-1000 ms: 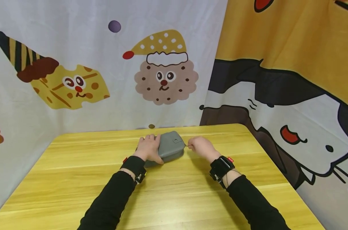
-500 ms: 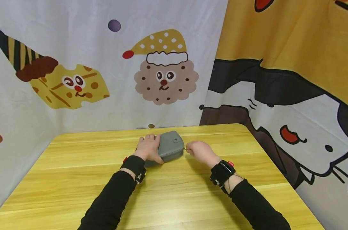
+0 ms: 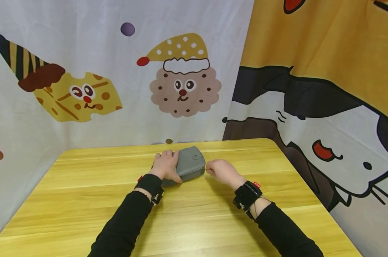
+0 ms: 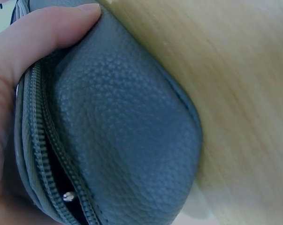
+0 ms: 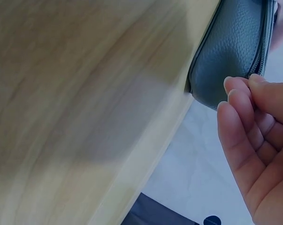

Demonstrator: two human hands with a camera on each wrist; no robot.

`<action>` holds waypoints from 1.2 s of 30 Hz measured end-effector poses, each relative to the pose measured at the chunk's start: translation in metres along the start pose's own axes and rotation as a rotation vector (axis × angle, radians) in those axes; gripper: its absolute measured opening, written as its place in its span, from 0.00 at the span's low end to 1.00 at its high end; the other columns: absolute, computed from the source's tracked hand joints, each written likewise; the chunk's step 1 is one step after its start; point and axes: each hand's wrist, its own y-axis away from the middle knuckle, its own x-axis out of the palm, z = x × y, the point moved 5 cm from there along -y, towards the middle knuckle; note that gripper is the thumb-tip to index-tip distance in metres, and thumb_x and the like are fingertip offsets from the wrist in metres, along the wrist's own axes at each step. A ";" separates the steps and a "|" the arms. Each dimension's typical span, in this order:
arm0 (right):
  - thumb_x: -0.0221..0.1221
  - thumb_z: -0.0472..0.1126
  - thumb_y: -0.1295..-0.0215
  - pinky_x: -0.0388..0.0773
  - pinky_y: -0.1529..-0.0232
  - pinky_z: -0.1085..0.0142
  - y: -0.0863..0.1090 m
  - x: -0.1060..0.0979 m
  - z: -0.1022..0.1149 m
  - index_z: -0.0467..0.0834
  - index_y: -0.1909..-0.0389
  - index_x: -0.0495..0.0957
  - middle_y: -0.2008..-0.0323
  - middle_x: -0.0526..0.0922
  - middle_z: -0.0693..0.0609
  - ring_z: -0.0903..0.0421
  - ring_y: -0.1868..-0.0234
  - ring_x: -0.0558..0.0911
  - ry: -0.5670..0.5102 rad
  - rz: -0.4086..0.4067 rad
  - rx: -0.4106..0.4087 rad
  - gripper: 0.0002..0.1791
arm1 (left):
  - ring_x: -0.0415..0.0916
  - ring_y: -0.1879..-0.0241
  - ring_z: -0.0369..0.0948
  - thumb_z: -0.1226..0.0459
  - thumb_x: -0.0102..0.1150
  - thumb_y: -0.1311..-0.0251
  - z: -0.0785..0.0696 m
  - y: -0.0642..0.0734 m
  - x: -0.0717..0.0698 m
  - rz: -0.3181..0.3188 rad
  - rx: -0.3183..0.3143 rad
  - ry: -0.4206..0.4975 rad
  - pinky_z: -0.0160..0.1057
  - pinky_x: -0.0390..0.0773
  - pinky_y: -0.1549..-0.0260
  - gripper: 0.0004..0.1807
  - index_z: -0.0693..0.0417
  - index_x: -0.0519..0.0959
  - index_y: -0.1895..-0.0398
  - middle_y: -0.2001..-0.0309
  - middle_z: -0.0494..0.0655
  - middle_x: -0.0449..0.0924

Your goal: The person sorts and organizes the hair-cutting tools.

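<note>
A grey zip pouch [image 3: 190, 162] with pebbled leather and a snap tab lies near the table's far edge. My left hand [image 3: 166, 166] grips its left part, fingers across the top and thumb [image 4: 61, 28] on the near side. Below that thumb, the zipper [image 4: 40, 136] is parted, and a small metal stud shows in the dark gap. At the pouch's right end, my right hand [image 3: 224, 171] pinches the zipper pull between thumb and forefinger. The fingertips [image 5: 258, 79] mostly hide the pull in the right wrist view.
The wooden table [image 3: 181, 225] extends toward me and to both sides. Behind it hangs a white curtain [image 3: 101, 46] with cartoon prints; another printed curtain [image 3: 309, 53] hangs at the right. The table's edge runs close beyond the pouch.
My right hand has moved slightly left and nearer to me, round the pouch's right end, with the zipper pull pinched. The left hand and the pouch have stayed in place.
</note>
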 end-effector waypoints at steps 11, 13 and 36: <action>0.65 0.33 0.36 0.77 0.68 0.66 -0.001 0.000 0.009 0.45 0.71 0.81 0.73 0.81 0.54 0.57 0.72 0.79 -0.020 0.007 -0.044 0.05 | 0.60 0.35 0.59 0.34 0.76 0.67 0.000 -0.001 0.001 0.015 -0.010 -0.003 0.61 0.62 0.41 0.70 0.58 0.53 0.23 0.33 0.63 0.62; 0.64 0.33 0.36 0.78 0.67 0.65 -0.001 0.000 0.011 0.44 0.70 0.81 0.72 0.82 0.54 0.57 0.71 0.80 -0.026 0.004 -0.042 0.05 | 0.60 0.35 0.59 0.35 0.76 0.67 0.000 -0.001 0.001 0.010 -0.010 0.003 0.62 0.62 0.41 0.70 0.58 0.53 0.23 0.33 0.63 0.62; 0.65 0.32 0.37 0.79 0.67 0.66 -0.004 0.000 0.014 0.42 0.69 0.83 0.73 0.82 0.54 0.57 0.71 0.81 -0.105 -0.013 -0.064 0.03 | 0.59 0.34 0.60 0.34 0.76 0.66 0.002 -0.001 0.003 0.011 -0.011 0.002 0.63 0.60 0.39 0.70 0.58 0.52 0.22 0.32 0.64 0.61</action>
